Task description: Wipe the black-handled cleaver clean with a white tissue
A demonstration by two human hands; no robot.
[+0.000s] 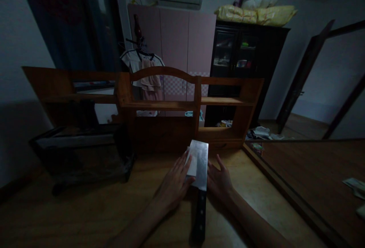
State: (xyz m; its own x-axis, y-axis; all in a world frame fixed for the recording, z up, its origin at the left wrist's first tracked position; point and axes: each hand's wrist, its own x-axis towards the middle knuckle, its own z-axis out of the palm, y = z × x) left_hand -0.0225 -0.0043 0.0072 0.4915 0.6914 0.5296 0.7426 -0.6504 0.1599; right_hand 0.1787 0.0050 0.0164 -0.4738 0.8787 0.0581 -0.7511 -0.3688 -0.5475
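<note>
A cleaver lies flat on the wooden desk, its steel blade pointing away from me and its dark handle toward me. A white piece, maybe paper or cloth, lies along the blade's left edge. My left hand rests on the desk left of the blade, fingers stretched out over that white piece and touching it. My right hand lies flat on the desk just right of the blade, fingers apart, holding nothing.
A wooden shelf unit stands at the back of the desk. A dark tray-like object sits at the left. A second wooden surface at the right carries some papers. Wardrobes and a door are behind.
</note>
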